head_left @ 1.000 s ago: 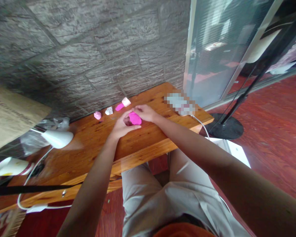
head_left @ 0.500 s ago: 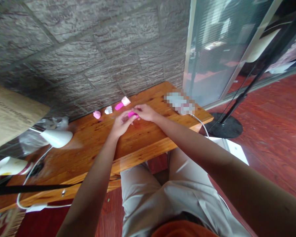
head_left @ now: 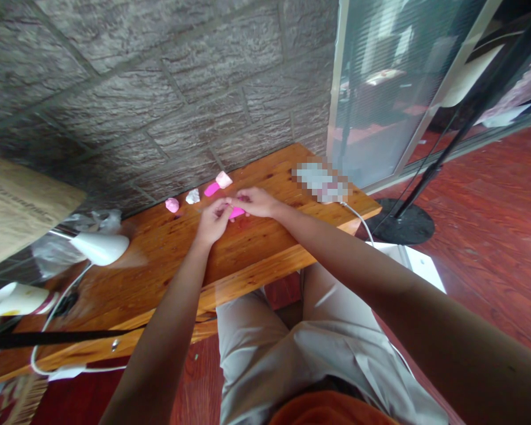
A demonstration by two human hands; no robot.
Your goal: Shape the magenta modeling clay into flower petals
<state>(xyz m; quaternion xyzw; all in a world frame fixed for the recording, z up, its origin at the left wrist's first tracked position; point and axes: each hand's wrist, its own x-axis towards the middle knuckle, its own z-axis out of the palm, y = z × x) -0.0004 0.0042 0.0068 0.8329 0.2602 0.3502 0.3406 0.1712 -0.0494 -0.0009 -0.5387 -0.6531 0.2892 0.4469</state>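
Observation:
Both my hands meet over the wooden table (head_left: 168,248) near its far side. My left hand (head_left: 212,221) and my right hand (head_left: 256,202) are closed in a pinch on a bright pink lump of clay (head_left: 237,212), of which only a sliver shows between the fingers. Just beyond the hands lie a magenta piece (head_left: 212,189), a pale pink piece (head_left: 223,179), a white piece (head_left: 193,196) and a small pink piece (head_left: 172,205), in a row by the stone wall.
A white lamp head (head_left: 100,248) and white cable (head_left: 53,319) lie at the table's left. A blurred flat object (head_left: 321,183) with a white cord sits at the right end. A cardboard box (head_left: 17,206) stands left. A black stand base (head_left: 402,221) rests on the red floor.
The pink lump, broadly visible between my hands a second ago, is now mostly covered by my fingers. My left hand has closed tighter around it.

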